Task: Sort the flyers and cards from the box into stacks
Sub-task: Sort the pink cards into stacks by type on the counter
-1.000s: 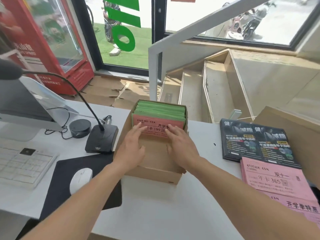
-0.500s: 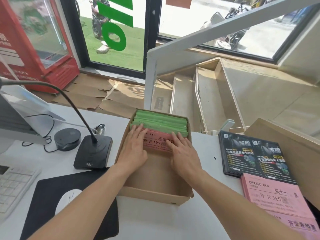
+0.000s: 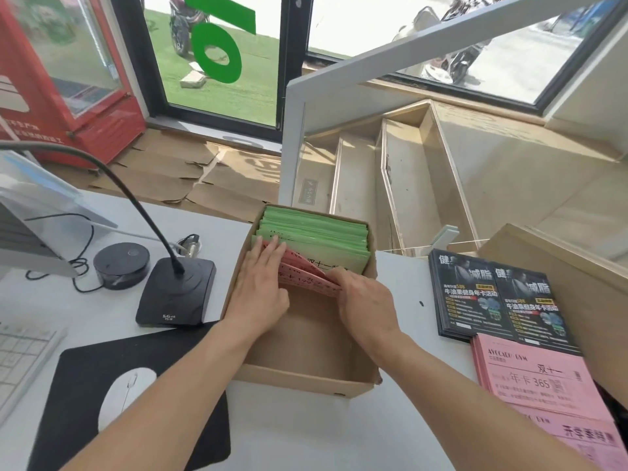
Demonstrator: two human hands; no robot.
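— Where are the cards?

— In the cardboard box [image 3: 299, 375] at the desk's [image 3: 306, 433] far edge: green cards [image 3: 316, 229] behind, pink cards [image 3: 306, 277] in front.

— And the hands?

— Left hand [image 3: 260, 287], fingers straight, presses the pink cards; right hand [image 3: 365, 299] appears to pinch their edge. Sorted stacks lie near the right edge.
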